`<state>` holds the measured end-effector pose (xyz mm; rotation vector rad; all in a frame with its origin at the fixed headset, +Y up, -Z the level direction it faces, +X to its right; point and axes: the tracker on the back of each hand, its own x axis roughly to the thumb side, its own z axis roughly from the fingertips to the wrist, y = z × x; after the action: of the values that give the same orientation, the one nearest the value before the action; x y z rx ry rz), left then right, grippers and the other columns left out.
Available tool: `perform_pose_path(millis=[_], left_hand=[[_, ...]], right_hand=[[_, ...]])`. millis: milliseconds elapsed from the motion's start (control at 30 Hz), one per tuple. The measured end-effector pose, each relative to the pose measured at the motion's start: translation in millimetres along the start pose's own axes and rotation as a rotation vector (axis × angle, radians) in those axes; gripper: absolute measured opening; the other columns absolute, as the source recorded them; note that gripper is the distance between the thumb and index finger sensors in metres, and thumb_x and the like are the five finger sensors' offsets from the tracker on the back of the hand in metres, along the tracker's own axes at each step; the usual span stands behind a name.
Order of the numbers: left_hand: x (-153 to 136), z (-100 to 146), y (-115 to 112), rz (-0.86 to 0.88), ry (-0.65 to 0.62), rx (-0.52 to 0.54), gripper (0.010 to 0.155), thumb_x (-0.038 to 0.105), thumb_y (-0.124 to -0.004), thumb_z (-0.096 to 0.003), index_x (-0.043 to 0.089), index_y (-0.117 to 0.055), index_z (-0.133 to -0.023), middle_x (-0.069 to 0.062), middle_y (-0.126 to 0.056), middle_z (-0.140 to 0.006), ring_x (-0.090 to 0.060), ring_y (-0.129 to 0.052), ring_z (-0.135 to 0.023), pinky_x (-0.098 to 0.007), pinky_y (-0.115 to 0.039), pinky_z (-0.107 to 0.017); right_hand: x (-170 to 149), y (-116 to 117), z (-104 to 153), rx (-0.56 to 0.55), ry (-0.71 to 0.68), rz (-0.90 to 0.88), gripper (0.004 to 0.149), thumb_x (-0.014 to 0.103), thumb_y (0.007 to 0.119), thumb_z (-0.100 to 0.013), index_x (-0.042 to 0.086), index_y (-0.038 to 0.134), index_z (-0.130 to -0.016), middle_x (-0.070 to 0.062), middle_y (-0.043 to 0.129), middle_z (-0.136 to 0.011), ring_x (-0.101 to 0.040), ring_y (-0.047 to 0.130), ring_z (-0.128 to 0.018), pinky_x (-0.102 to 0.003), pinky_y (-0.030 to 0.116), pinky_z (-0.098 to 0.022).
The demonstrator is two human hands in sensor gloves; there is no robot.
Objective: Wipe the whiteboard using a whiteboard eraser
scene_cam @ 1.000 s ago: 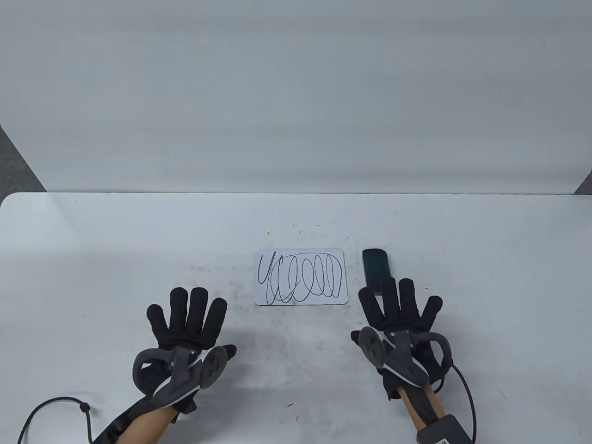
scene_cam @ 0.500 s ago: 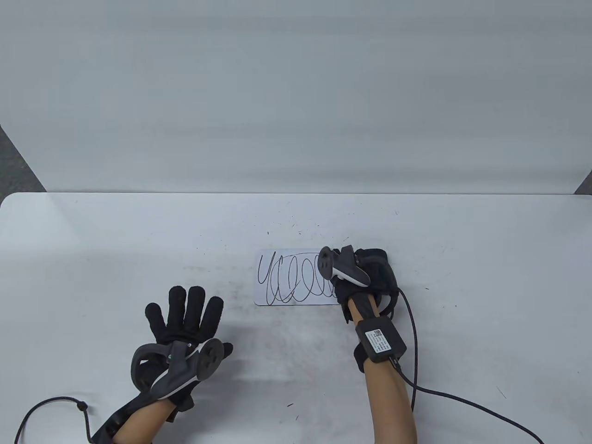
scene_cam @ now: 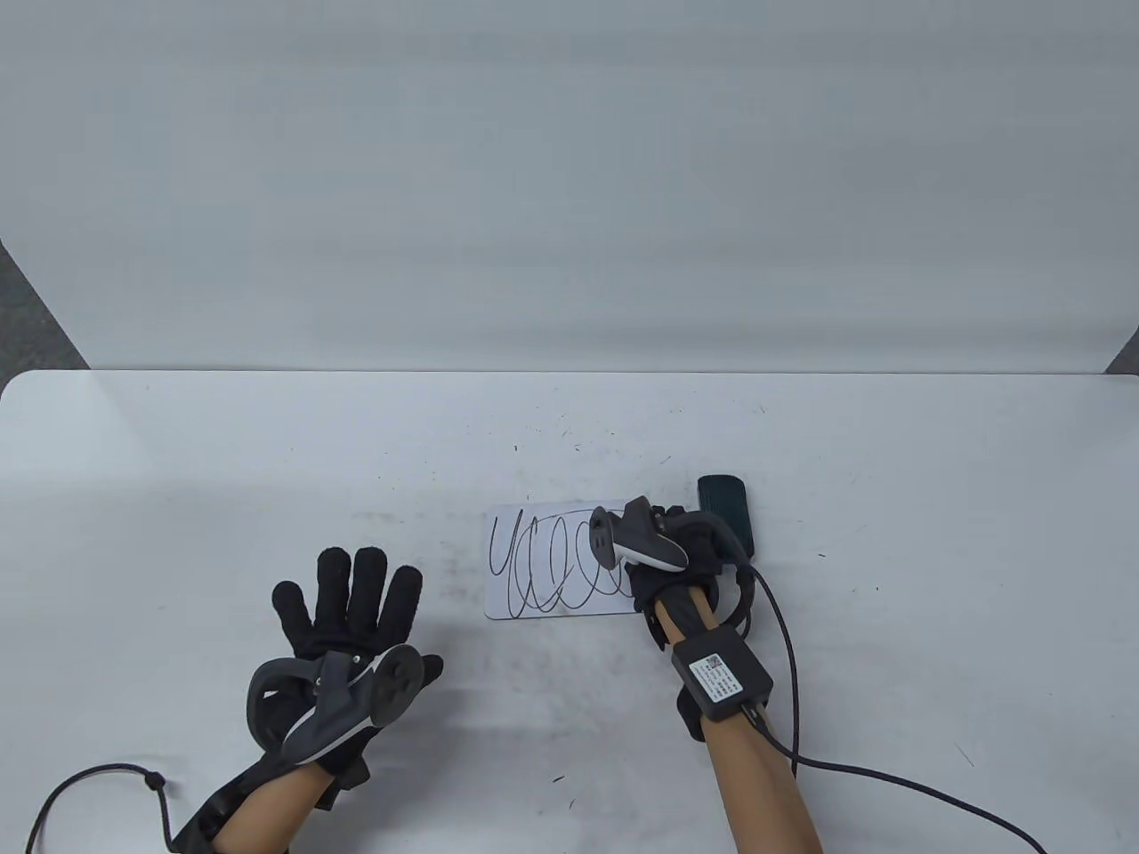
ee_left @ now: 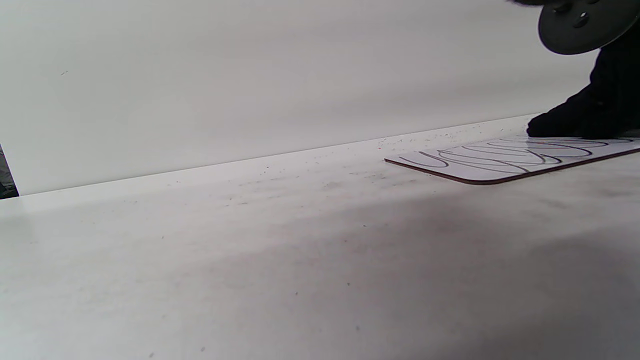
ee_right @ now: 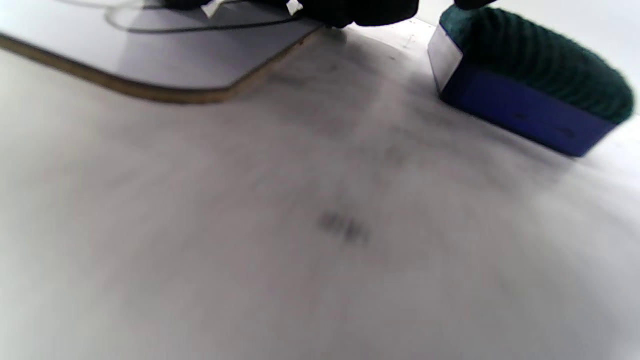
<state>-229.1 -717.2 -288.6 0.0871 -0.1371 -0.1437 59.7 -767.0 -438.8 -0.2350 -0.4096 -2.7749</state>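
The right hand point(scene_cam: 681, 556) has moved forward from the near table edge over the last second and now sits at the right end of the whiteboard point(scene_cam: 543, 569), between the board and the whiteboard eraser point(scene_cam: 725, 516). Half a second ago the glove covered the eraser completely; now the dark green far end of the eraser shows again beyond the hand, so the hand has drawn back toward the person. The board has shifted with it: it lies nearer the person and slightly turned, and in the left wrist view its near edge point(ee_left: 500, 172) appears raised a little off the table point(scene_cam: 267, 463), though that is hard to confirm. The right wrist view shows gloved fingertips point(ee_right: 370, 10) resting on the board's corner point(ee_right: 200, 60), with the eraser point(ee_right: 525, 95) lying just beside on the table, felt side up. Whether any finger presses or grips the eraser cannot be told, nor whether the right fingers are curled or spread, since the tracker hides them.

The left hand point(scene_cam: 347, 614) lies flat on the table, well apart from the board, its fingers spread and holding nothing; it has barely moved.

The scribbles are all intact, so wiping has not begun. The grasp on the eraser looks unfinished, and the board appears to have been nudged by accident; steadying it with the left hand seems sensible
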Motion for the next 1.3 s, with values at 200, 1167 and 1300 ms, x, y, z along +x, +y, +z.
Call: perform_pose_path(millis=[200,1167,1300], left_hand=[[-0.2,4.1,4.8,-0.004,0.006,0.027,0.095,0.068,-0.058,-0.0405,0.031,-0.006,-0.110,-0.013,0.003,-0.117,-0.050,0.007,-0.107,-0.084,-0.012,-0.067],[-0.4,4.0,5.8,0.022,0.007,0.017,0.094,0.068,-0.059,-0.0411,0.031,-0.007,-0.111,-0.013,0.002,-0.117,-0.049,0.005,-0.108,-0.084,-0.013,-0.067],[-2.5,2.5,4.3,0.029,0.014,0.003,0.094,0.068,-0.059,-0.0412,0.031,-0.007,-0.111,-0.013,0.003,-0.117,-0.049,0.005,-0.108,-0.084,-0.013,-0.067]], right_hand=[[20.8,13.6,50.3,-0.022,-0.022,0.013,0.059,0.040,0.057,-0.041,0.023,0.040,-0.095,-0.008,0.051,-0.105,-0.031,0.058,-0.097,-0.057,0.053,-0.066],[-44.2,-9.8,64.8,-0.166,0.213,-0.417,0.060,0.038,0.067,-0.040,0.025,0.051,-0.096,-0.011,0.057,-0.107,-0.037,0.056,-0.097,-0.063,0.055,-0.063],[-74.8,-9.6,43.7,-0.211,0.355,-0.376,0.067,0.044,0.069,-0.038,0.023,0.047,-0.098,-0.013,0.056,-0.108,-0.039,0.057,-0.097,-0.063,0.057,-0.063]])
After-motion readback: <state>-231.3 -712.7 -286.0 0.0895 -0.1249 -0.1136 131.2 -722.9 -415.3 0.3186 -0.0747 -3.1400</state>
